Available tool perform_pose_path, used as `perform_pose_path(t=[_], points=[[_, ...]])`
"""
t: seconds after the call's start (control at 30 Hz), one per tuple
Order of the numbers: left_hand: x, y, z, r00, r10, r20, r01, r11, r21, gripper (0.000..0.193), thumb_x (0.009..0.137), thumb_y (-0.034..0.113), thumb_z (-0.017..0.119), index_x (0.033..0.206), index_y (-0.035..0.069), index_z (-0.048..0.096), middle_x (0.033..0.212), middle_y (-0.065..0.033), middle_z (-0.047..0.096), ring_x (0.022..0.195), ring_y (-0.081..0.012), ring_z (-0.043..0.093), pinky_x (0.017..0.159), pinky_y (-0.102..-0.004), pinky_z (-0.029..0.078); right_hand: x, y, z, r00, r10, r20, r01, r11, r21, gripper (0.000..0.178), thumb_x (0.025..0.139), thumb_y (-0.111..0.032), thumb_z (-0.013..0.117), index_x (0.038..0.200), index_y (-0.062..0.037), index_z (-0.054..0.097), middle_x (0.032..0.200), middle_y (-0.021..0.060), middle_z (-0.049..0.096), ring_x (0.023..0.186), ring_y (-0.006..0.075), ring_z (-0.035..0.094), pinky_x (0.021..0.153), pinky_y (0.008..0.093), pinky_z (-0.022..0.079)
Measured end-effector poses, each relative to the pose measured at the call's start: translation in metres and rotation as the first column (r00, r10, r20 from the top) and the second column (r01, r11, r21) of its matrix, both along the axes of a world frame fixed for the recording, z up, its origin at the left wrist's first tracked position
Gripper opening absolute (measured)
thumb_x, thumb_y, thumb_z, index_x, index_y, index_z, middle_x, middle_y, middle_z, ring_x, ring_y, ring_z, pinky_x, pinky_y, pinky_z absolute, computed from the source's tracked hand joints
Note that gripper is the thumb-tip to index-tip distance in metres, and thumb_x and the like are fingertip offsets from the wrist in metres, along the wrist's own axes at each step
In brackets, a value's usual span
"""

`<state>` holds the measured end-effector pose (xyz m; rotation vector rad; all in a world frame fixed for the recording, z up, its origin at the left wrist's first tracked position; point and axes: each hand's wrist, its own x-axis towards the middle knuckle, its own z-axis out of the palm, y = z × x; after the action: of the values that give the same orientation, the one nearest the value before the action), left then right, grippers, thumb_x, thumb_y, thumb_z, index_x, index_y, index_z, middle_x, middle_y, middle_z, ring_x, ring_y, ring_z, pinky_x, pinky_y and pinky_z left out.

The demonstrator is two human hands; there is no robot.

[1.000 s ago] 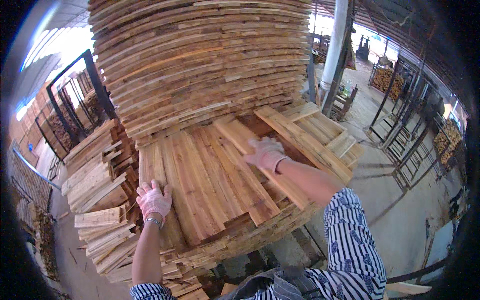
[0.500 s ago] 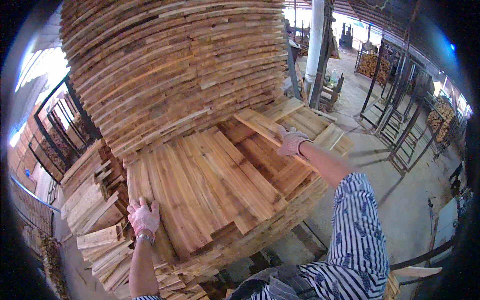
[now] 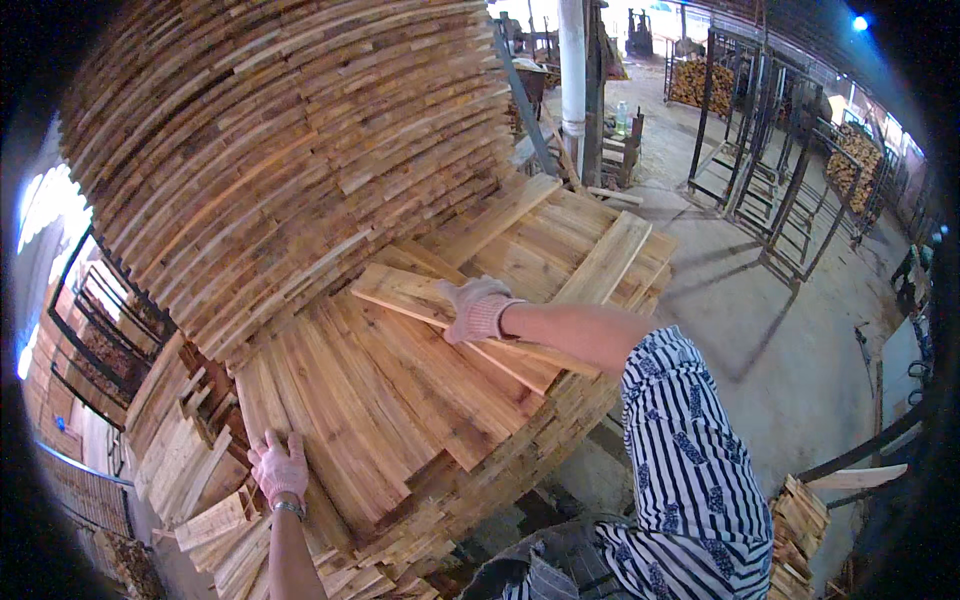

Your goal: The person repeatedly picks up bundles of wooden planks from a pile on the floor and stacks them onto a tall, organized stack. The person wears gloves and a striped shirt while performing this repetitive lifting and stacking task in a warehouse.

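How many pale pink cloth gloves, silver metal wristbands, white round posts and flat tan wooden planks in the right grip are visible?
Cloth gloves: 2
Metal wristband: 1
White post: 1
Wooden plank in right grip: 1
Total: 5

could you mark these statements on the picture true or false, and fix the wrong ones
1. The right hand holds a board. True.
2. Both hands are bare. False: both wear pale gloves.
3. The left hand is at the left edge of the layer of boards. True.
4. The wristband is on the right wrist. False: it is on the left wrist.
5. The right sleeve is plain red. False: it has dark and white stripes.
6. A white post stands to the right of the tall stack. True.
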<state>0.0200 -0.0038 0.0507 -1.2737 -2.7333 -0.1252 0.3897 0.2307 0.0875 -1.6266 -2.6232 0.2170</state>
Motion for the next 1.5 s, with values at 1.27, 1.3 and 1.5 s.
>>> perform_pose_path(t=[1.27,1.3,1.5], points=[[0.004,-0.004,0.002,1.0,-0.019,-0.006,0.019,1.0,0.005,0.063,0.097,0.05,0.055,0.142,0.007,0.05,0.15,-0.0239,0.043,0.139,-0.0424,0.039,0.111,-0.0523,0.037,0.094,0.028,0.005,0.981,-0.183,0.063,0.19,0.974,-0.127,0.086,0.084,-0.058,0.068,0.156,-0.0216,0.039,0.141,0.0275,0.056,0.133,0.0447,0.051,0.111,0.0501,0.042],[0.004,-0.004,0.002,1.0,-0.011,0.002,0.011,1.0,0.001,0.063,0.097,0.05,0.055,0.142,0.006,0.05,0.151,-0.0239,0.042,0.139,-0.0424,0.038,0.112,-0.0522,0.037,0.096,0.029,0.007,0.989,-0.144,0.012,0.145,0.981,-0.128,0.086,0.084,-0.057,0.069,0.156,-0.0212,0.039,0.139,0.0278,0.057,0.131,0.0446,0.053,0.11,0.05,0.043],[0.011,0.003,0.01,0.998,-0.005,0.064,0.006,1.0,-0.008,0.066,0.097,0.051,0.054,0.145,0.005,0.049,0.155,-0.0233,0.039,0.141,-0.0411,0.037,0.113,-0.0507,0.036,0.126,0.064,0.02,0.991,-0.115,-0.062,0.112,0.993,-0.038,0.08,0.087,-0.052,0.066,0.155,-0.0196,0.04,0.128,0.0286,0.064,0.121,0.0449,0.061,0.103,0.0492,0.048]])
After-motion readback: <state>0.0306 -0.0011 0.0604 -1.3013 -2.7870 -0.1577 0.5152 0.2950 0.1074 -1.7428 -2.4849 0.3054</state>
